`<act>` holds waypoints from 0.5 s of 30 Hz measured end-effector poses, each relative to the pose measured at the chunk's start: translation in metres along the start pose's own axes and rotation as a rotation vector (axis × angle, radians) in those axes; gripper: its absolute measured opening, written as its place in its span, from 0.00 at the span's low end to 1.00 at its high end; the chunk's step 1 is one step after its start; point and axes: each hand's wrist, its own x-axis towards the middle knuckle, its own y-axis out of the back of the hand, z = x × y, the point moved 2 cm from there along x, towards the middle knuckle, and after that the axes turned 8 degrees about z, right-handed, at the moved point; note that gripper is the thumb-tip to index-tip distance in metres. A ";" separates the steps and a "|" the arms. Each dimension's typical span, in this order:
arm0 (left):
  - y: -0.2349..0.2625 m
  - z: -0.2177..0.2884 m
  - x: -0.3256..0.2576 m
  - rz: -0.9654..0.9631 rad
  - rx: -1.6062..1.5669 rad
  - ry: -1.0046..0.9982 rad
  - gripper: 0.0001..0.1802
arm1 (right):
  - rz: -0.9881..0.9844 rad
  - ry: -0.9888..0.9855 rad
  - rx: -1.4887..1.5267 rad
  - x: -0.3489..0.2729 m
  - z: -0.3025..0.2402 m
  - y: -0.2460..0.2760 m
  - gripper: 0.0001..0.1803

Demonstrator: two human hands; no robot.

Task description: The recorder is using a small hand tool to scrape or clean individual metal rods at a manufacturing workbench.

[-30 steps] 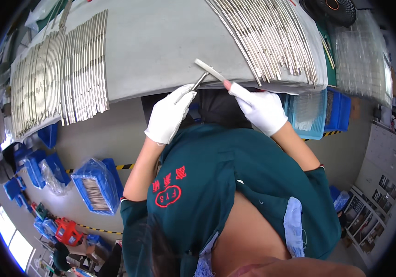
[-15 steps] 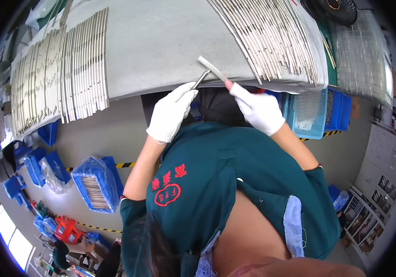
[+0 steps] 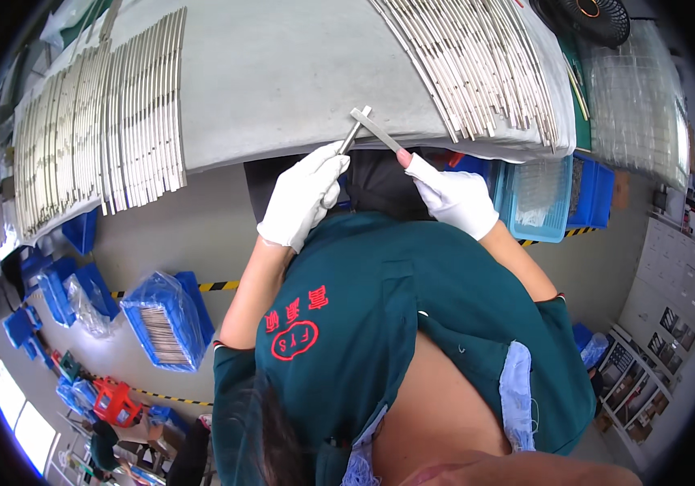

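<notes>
Flat metal strip (image 3: 377, 130) held at the near edge of the worktop (image 3: 282, 73), above the grey cloth; right hand (image 3: 453, 197), white-gloved, is closed on its near end with the fingertips. A second, thinner metal piece (image 3: 354, 130) crosses it at the far end; left hand (image 3: 305, 193), also gloved, pinches that piece from below. Both items are off the surface, between the two stacks.

Progress, judged from layout: large fan of strips at left (image 3: 104, 130) and a second fan at right (image 3: 469, 65) lie in ordered rows; which is finished stock I cannot tell. One strip in hand, so work is mid-batch.

Containers: light-blue crate (image 3: 538, 202) under the worktop edge at right, clear bags inside. Blue crate wrapped in clear film (image 3: 161, 320) on the floor at left, holding more strips. Yellow-black striped tape (image 3: 218, 286) on the floor. Red embroidered emblem on the green work shirt (image 3: 412, 324).
</notes>
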 end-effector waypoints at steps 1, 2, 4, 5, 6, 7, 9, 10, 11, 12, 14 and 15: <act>-0.001 0.001 -0.001 -0.001 0.008 -0.008 0.18 | -0.012 0.040 -0.114 0.001 -0.003 -0.001 0.25; -0.002 0.001 0.000 -0.002 0.010 -0.004 0.18 | 0.061 0.072 -0.104 0.007 -0.004 -0.002 0.26; -0.001 0.000 0.001 0.014 0.101 -0.080 0.18 | 0.047 0.079 -0.123 0.026 -0.011 -0.003 0.26; -0.002 0.000 0.000 0.011 0.102 -0.077 0.18 | 0.074 0.082 -0.151 0.028 -0.012 -0.007 0.27; -0.002 0.001 -0.001 0.004 0.043 -0.064 0.18 | 0.072 0.083 -0.151 0.023 -0.009 -0.010 0.27; -0.002 0.001 0.000 -0.001 -0.017 -0.053 0.18 | 0.094 0.107 -0.117 0.014 -0.004 -0.013 0.26; -0.001 -0.004 0.003 -0.001 -0.021 -0.034 0.18 | 0.036 0.093 -0.108 0.000 -0.001 -0.005 0.26; -0.002 -0.005 0.003 -0.003 -0.022 -0.012 0.18 | 0.034 0.096 -0.106 0.001 -0.001 -0.005 0.26; -0.003 -0.002 0.001 -0.004 -0.049 0.011 0.19 | 0.062 0.105 -0.105 0.004 0.000 -0.005 0.26; -0.003 0.000 0.000 -0.008 -0.048 0.015 0.19 | 0.090 0.106 -0.109 0.007 0.000 -0.004 0.26; -0.003 0.002 0.001 -0.050 0.048 0.001 0.20 | 0.145 0.111 -0.127 0.018 -0.006 -0.006 0.26; -0.003 0.004 0.000 -0.033 0.041 0.007 0.19 | 0.129 0.083 -0.110 0.021 -0.007 -0.009 0.26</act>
